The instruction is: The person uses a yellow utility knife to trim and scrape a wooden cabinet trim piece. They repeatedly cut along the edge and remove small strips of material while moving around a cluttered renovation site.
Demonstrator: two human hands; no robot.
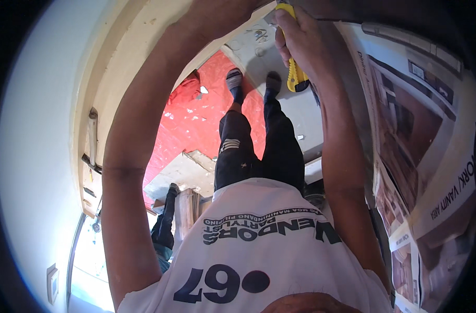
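Note:
Both my arms are raised toward the top of the view. In my right hand [304, 41] is a yellow utility knife [296, 73]; the fingers are wrapped round its body, and its dark butt end points down toward me. The knife's front end runs up to the top edge, where any blade is hard to make out. My left hand [243, 7] reaches the upper edge a little left of the knife, and its fingers are cut off from view. Above both hands lies a dark surface [352, 10] that I cannot make out.
A red sheet [196, 128] with pale scraps covers the floor beside a grey board [251, 49]. Cream panelling [139, 49] curves along the left, with a pale-handled tool [93, 133] on it. Printed posters [405, 109] line the right. Another person's leg [166, 221] shows near wooden pieces [185, 208].

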